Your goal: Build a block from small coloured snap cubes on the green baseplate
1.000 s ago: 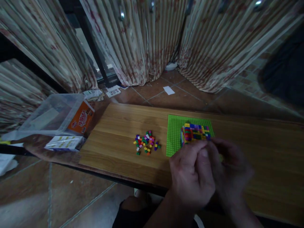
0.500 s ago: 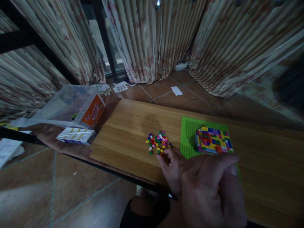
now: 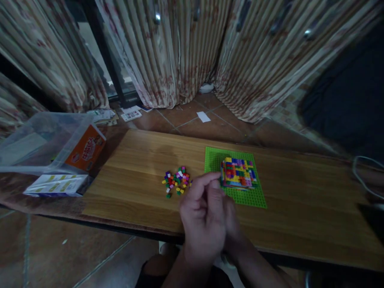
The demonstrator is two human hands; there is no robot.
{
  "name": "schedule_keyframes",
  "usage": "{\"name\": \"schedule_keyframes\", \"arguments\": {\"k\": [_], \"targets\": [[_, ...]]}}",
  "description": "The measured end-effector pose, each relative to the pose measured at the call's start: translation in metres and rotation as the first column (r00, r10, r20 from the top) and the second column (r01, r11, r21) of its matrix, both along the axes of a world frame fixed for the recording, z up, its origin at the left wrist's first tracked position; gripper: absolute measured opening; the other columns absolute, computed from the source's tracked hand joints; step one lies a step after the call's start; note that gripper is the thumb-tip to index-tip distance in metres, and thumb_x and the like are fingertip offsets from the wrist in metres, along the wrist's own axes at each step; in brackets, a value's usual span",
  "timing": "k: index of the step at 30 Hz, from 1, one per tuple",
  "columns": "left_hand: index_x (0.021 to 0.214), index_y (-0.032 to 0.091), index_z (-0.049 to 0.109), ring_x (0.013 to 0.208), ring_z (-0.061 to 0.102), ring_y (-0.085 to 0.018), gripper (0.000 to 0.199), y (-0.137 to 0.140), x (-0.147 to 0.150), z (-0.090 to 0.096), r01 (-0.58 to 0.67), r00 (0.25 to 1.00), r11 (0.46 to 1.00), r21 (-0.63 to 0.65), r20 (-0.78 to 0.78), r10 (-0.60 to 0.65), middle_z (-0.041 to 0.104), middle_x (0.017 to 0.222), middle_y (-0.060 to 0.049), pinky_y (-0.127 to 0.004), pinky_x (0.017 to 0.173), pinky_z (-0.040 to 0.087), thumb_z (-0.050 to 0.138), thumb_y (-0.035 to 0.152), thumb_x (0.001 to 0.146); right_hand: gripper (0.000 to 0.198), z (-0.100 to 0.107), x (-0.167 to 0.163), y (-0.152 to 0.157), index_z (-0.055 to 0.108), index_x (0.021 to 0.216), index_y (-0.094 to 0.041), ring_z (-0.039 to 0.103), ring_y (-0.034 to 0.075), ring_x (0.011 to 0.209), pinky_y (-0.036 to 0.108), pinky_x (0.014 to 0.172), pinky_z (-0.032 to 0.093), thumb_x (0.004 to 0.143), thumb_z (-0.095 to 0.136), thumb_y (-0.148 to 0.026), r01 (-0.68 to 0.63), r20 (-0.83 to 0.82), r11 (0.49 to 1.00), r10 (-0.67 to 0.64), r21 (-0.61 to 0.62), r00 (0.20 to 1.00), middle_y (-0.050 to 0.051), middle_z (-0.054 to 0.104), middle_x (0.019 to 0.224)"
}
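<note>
From my remote view, the wooden counter (image 3: 300, 200) serves as landmark. Off its left end I see a clear plastic bin (image 3: 36, 140) bearing an orange label (image 3: 85, 148), with a white box (image 3: 55, 185) just in front of it. Beyond the counter's far edge: striped curtains (image 3: 180, 52), a tiled floor (image 3: 192, 120), a white paper scrap (image 3: 203, 117) and scattered papers (image 3: 115, 115). A white cable (image 3: 364, 176) crosses its right end.

No text could be read with certainty. The orange label (image 3: 85, 148) on the clear plastic bin (image 3: 36, 142) at far left carried red and white characters, too blurred to make out. The white box (image 3: 55, 185) near it bore yellow marks, also illegible. The floor papers (image 3: 131, 115) showed unreadable print.
</note>
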State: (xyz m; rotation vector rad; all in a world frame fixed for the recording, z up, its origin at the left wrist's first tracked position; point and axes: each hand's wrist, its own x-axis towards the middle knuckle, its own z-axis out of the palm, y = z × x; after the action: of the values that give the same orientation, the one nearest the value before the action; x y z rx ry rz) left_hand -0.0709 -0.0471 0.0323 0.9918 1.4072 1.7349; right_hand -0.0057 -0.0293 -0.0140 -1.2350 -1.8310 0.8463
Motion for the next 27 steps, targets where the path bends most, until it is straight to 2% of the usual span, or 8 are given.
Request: {"name": "schedule_keyframes", "arguments": {"k": [2, 5, 8, 11, 13, 19, 24, 27], "targets": [[0.097, 0.019, 0.069, 0.058, 0.060, -0.009, 0.017, 0.005, -0.001, -0.002, -0.027, 0.999, 0.999, -0.042, 0.036, 0.028, 0.064, 0.067, 0.002, -0.018, 0.055, 0.048, 0.056, 0.026, 0.092, 0.016, 0.001, 0.015, 0.003, 0.061, 0.080, -0.022, 0.059, 0.013, 0.058, 0.023, 0.052, 0.047, 0.090, 0.055, -0.032, 0.007, -0.084, 0.998, -0.012, -0.060, 0.996, -0.002, 0.063, 0.067], [0.095, 0.017, 0.069, 0.067, 0.064, -0.011, 0.015, 0.012, 0.000, -0.007, -0.006, 0.999, 0.995, -0.095, 0.031, 0.009, 0.068, 0.074, 0.000, -0.020, 0.061, 0.050, 0.058, 0.027, 0.089, 0.006, 0.005, 0.035, 0.007, 0.062, 0.084, -0.022, 0.063, 0.013, 0.065, 0.024, 0.060, 0.050, 0.087, 0.061, -0.027, 0.106, -0.168, 0.987, -0.126, -0.124, 0.978, -0.002, 0.065, 0.072], [0.097, 0.017, 0.069, 0.073, 0.065, -0.012, 0.015, 0.016, 0.007, -0.014, 0.127, 0.992, 0.977, -0.172, 0.010, -0.127, 0.070, 0.080, -0.001, -0.021, 0.066, 0.050, 0.059, 0.023, 0.088, 0.004, 0.007, 0.058, 0.015, 0.066, 0.086, -0.024, 0.065, 0.014, 0.075, 0.026, 0.069, 0.051, 0.085, 0.065, -0.028, 0.255, -0.155, 0.966, -0.260, -0.051, 0.953, -0.001, 0.068, 0.081], [0.105, 0.018, 0.068, 0.079, 0.066, -0.013, 0.020, 0.017, 0.016, -0.020, 0.289, 0.954, 0.919, -0.269, 0.002, -0.299, 0.072, 0.090, -0.003, -0.023, 0.071, 0.051, 0.055, 0.022, 0.089, 0.008, 0.004, 0.078, 0.026, 0.071, 0.087, -0.026, 0.065, 0.017, 0.088, 0.030, 0.076, 0.052, 0.081, 0.072, -0.031, 0.351, -0.176, 0.935, -0.338, 0.044, 0.924, 0.001, 0.067, 0.096], [0.112, 0.018, 0.066, 0.081, 0.067, -0.015, 0.026, 0.018, 0.022, -0.023, 0.338, 0.928, 0.879, -0.335, -0.039, -0.372, 0.072, 0.096, -0.005, -0.026, 0.074, 0.052, 0.052, 0.022, 0.091, 0.008, 0.000, 0.087, 0.032, 0.073, 0.085, -0.026, 0.064, 0.019, 0.096, 0.034, 0.079, 0.052, 0.080, 0.073, -0.033, 0.381, -0.182, 0.922, -0.366, 0.060, 0.913, 0.003, 0.065, 0.104], [0.124, 0.022, 0.061, 0.078, 0.068, -0.019, 0.036, 0.020, 0.032, -0.028, 0.385, 0.857, 0.807, -0.448, -0.151, -0.492, 0.071, 0.097, -0.005, -0.032, 0.072, 0.052, 0.047, 0.023, 0.091, 0.011, -0.009, 0.093, 0.037, 0.077, 0.084, -0.031, 0.055, 0.026, 0.113, 0.047, 0.096, 0.043, 0.079, 0.072, -0.039, 0.447, -0.027, 0.883, -0.448, 0.144, 0.894, 0.004, 0.063, 0.114], [0.132, 0.019, 0.055, 0.093, 0.068, -0.022, 0.042, 0.021, 0.039, -0.033, 0.414, 0.841, 0.791, -0.451, -0.143, -0.522, 0.071, 0.107, -0.008, -0.038, 0.085, 0.053, 0.047, 0.023, 0.091, 0.011, -0.014, 0.091, 0.036, 0.078, 0.083, -0.033, 0.052, 0.027, 0.120, 0.049, 0.100, 0.041, 0.078, 0.073, -0.040, 0.441, -0.024, 0.892, -0.441, 0.099, 0.897, 0.004, 0.061, 0.121], [0.134, 0.019, 0.053, 0.098, 0.068, -0.024, 0.045, 0.022, 0.042, -0.035, 0.424, 0.829, 0.778, -0.463, -0.148, -0.540, 0.071, 0.109, -0.010, -0.041, 0.090, 0.052, 0.047, 0.022, 0.090, 0.012, -0.017, 0.092, 0.038, 0.078, 0.082, -0.032, 0.052, 0.028, 0.122, 0.049, 0.103, 0.040, 0.076, 0.073, -0.040, 0.479, -0.069, 0.878, -0.477, 0.005, 0.876, 0.004, 0.061, 0.123]]}}
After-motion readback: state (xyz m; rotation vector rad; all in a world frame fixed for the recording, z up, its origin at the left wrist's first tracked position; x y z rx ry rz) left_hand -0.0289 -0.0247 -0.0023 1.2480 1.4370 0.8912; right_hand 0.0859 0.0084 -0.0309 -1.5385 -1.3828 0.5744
